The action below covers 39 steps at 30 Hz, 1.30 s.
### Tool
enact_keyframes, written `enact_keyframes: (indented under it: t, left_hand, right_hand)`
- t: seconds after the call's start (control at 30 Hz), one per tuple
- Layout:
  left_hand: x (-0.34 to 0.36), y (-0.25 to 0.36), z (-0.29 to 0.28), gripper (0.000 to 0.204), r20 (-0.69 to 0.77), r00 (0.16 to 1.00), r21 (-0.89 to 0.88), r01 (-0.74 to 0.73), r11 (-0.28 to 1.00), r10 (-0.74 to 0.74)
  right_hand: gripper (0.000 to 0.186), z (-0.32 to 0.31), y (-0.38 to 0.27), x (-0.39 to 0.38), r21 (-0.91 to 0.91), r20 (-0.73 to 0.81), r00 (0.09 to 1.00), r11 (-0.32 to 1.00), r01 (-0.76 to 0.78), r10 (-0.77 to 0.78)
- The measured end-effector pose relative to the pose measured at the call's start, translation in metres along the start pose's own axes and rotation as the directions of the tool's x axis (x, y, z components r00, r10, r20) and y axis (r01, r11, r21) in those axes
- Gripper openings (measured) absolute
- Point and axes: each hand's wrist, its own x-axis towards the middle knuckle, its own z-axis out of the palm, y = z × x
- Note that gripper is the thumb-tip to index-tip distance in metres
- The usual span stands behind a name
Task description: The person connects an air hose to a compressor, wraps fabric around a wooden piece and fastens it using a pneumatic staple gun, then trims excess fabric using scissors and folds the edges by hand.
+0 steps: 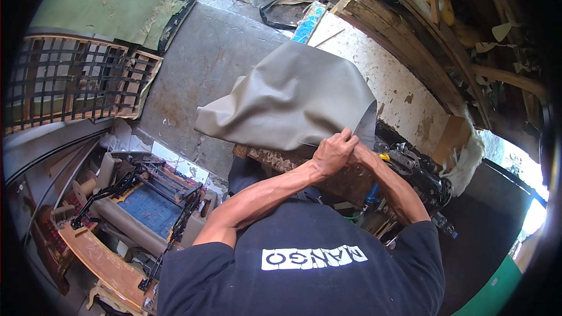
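Sheet (293, 96) over table (278, 160); curled fingers (345, 135) against it.

Upholstery workshop, webbed frame (73, 79), wooden pieces (404, 41)

The one clear piece of lettering stands on the dark T-shirt (246, 281) at the lower centre of the frame: a short printed word (313, 258) in bold dark capitals on white blocks, set in a single row (it appears upside down from this viewpoint). At the lower right of the frame, a green panel (494, 295) bears a small pale mark (495, 281), too small to tell whether it holds any writing.
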Motion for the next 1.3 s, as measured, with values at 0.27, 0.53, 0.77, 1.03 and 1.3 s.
enact_keyframes:
  t: [0.27,0.53,0.77,1.03,1.3]
  left_hand:
    - [0.002,0.003,-0.007,0.035,-0.072,0.997,-0.001,-0.005,1.0,0.005]
    - [0.007,0.011,-0.022,0.024,-0.127,0.991,-0.02,-0.038,0.999,0.035]
    - [0.014,0.015,-0.031,0.022,-0.184,0.982,-0.024,-0.046,0.999,0.041]
    - [0.019,0.021,-0.041,0.028,-0.217,0.973,-0.025,-0.087,0.996,0.08]
    - [0.023,0.03,-0.056,0.025,-0.145,0.986,-0.066,-0.095,0.993,0.085]
  right_hand:
    - [0.024,-0.005,-0.014,0.013,0.02,0.025,0.999,0.999,-0.027,0.026]
    - [0.025,-0.006,-0.028,0.032,0.049,0.042,0.998,0.997,-0.058,0.056]
    - [0.025,-0.009,-0.04,0.052,0.09,0.048,0.994,0.991,-0.101,0.097]
    - [0.026,-0.025,-0.054,0.1,0.119,0.016,0.991,0.984,-0.132,0.131]
    - [0.026,-0.036,-0.075,0.128,0.161,0.012,0.989,0.976,-0.15,0.15]
